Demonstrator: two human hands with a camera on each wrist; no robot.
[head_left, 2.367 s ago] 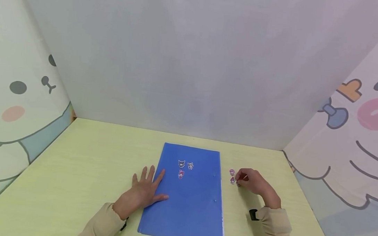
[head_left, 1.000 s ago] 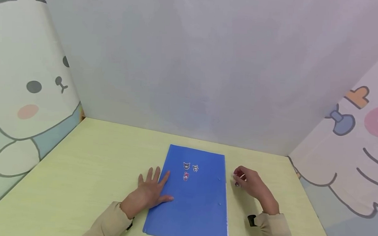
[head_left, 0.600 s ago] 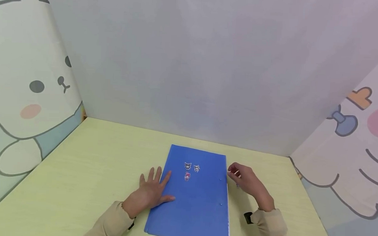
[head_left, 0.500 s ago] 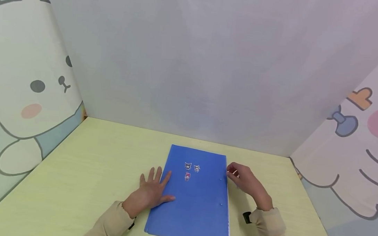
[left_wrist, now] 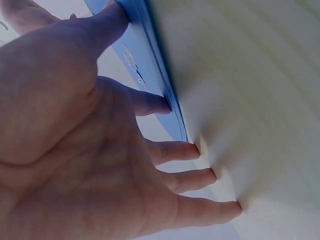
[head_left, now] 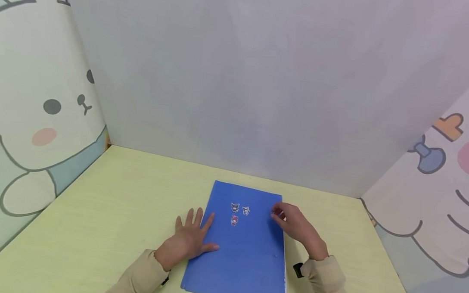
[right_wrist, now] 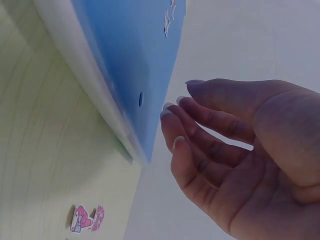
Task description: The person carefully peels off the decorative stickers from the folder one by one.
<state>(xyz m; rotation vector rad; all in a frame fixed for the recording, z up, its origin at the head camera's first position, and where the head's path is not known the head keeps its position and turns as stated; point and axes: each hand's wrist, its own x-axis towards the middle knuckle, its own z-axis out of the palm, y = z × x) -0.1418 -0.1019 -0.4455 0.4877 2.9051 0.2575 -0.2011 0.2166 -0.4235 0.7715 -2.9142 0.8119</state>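
A blue folder [head_left: 246, 259] lies on the table with several small cartoon stickers in its upper part: a dark one [head_left: 235, 207], a pale one [head_left: 246, 211] and a pink one [head_left: 234, 220]. Spread flat, my left hand [head_left: 186, 242] rests across the folder's left edge, thumb and index finger on the cover, the other fingertips on the table. My right hand [head_left: 294, 222] hovers over the folder's right edge, thumb and fingertips drawn together in a pinch on a small sticker that the fingers hide. Pink stickers [right_wrist: 81, 218] lie on the table by the folder's right side.
The pale yellow table [head_left: 139, 195] meets a plain light backdrop [head_left: 236, 86] at the back. Cloths printed with cartoon animals stand at the left [head_left: 38, 113] and right [head_left: 450, 197]. A metal stud [right_wrist: 141, 99] shows near the folder's right edge.
My right hand has gone from the stickers on the table leftward to over the folder's right edge, after pinching up one sticker. The left hand stays pressed on the folder; the view has shifted slightly.
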